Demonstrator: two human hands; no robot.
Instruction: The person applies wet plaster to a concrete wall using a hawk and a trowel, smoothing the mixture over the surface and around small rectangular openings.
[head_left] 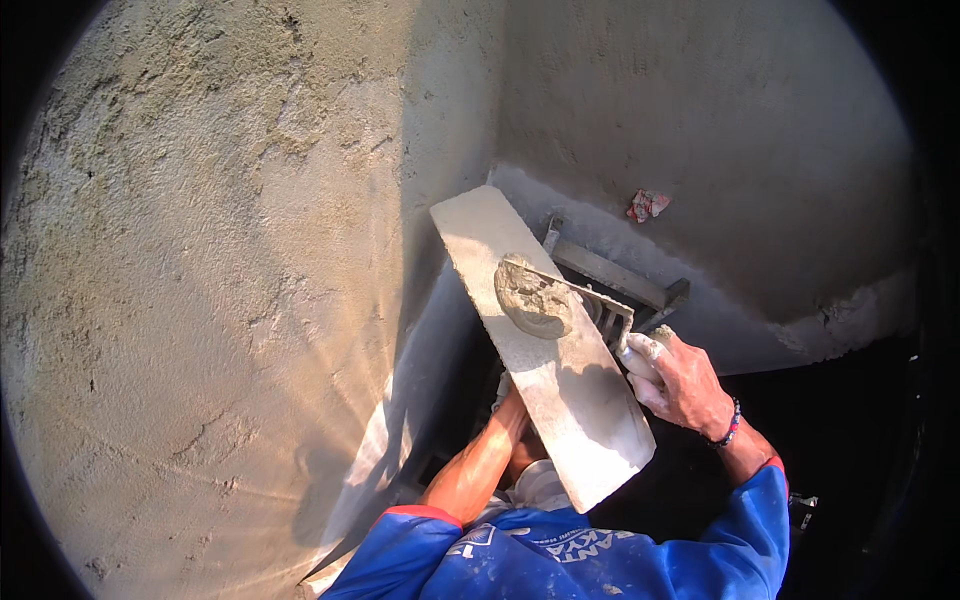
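A rough coat of plaster is seen spread over most of the wall [200,250] on the left, though its face is not yet smoothed: ridges, pits and trowel marks are left across it, and a coarser, crumbly patch is seen toward the top. The adjoining wall [720,130] beyond the corner is covered more evenly, with a broken lower edge where the coat ends. By this showing the work is judged well under way but unfinished, with levelling of the left face left to do.

A lump of wet grey mortar [533,298] is carried on a long flat board [545,345], pale, dusty and rectangular, held close to the corner. The board is supported from below by the left hand [512,420]; its fingers are hidden under the board, so how far they are closed cannot be told. A steel trowel [590,300], thin-bladed and smeared with mortar, is pressed against the lump and is gripped by the right hand [680,385], whose fingers are closed round the handle and caked with pale plaster. A beaded bracelet [730,428] is worn on that wrist, and blue sleeves [560,555] are seen below. A crumpled red and white scrap [647,204] is stuck on the far wall
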